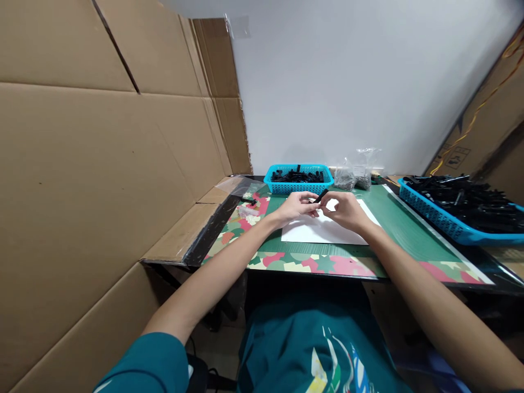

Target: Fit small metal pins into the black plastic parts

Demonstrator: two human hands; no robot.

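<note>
No readable words, only box symbols

Small framed handling symbols [457, 158] are printed in dark ink on the cardboard [481, 144] at the right; their details are too small to tell. No letters, brands or numbers can be read anywhere.

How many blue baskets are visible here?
2. One blue basket stands at the back of the green mat, against the wall; the other, larger blue basket is at the right side. Neither hides another that I can see.
</note>
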